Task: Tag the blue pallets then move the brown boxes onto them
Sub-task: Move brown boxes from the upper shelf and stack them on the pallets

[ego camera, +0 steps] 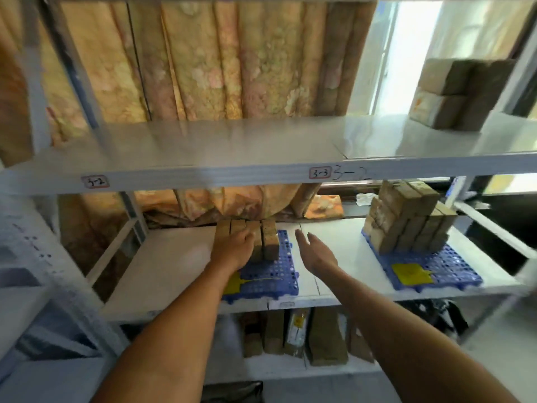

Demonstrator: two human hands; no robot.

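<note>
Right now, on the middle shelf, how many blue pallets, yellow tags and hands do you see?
Blue pallets: 2
Yellow tags: 2
Hands: 2, left hand and right hand
Total: 6

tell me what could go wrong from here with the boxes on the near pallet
1. The left hand presses the row of brown boxes, which stand on edge at the back of the left blue pallet; a hard push might tip them.
2. The leftmost boxes seem to sit past the pallet's edge and could end up off it.
3. The right hand is open and touches nothing, so nothing steadies the row's right side.
</note>
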